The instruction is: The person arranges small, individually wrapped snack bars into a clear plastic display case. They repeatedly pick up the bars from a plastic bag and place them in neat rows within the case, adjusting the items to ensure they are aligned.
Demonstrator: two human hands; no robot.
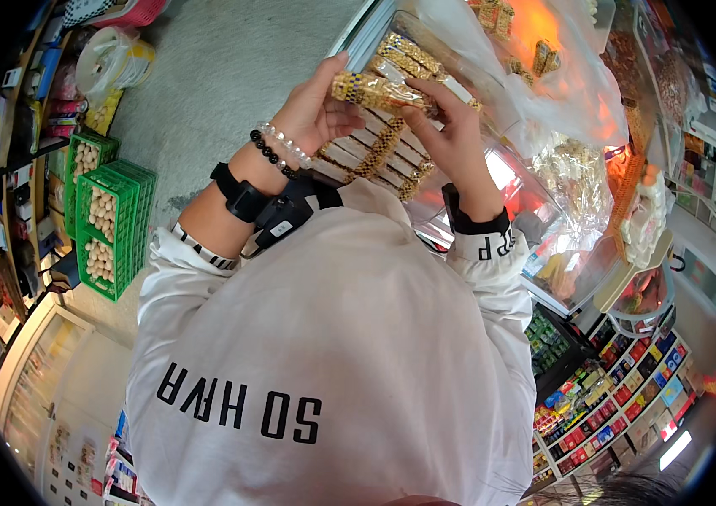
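A clear-wrapped snack packet (383, 92) with a checked blue-and-yellow end spans my two hands. My right hand (453, 129) pinches its right end between thumb and fingers. At the packet's other end is my left hand (323, 107), thumb above and half-curled fingers below, loosely around it. Beneath both hands, similar wrapped packets (389, 148) lie in neat rows, with pale wrapper faces and checked edges showing. More of them (410, 55) lie just beyond, by the wall of a clear container (421, 31). My hands hide part of the rows.
A translucent plastic bag (560, 107) drapes over goods on the right, near an orange basket (627, 190). Green crates (117, 228) of eggs and a white bucket (114, 60) stand on the floor at left. Stocked shelves (617, 392) line the lower right.
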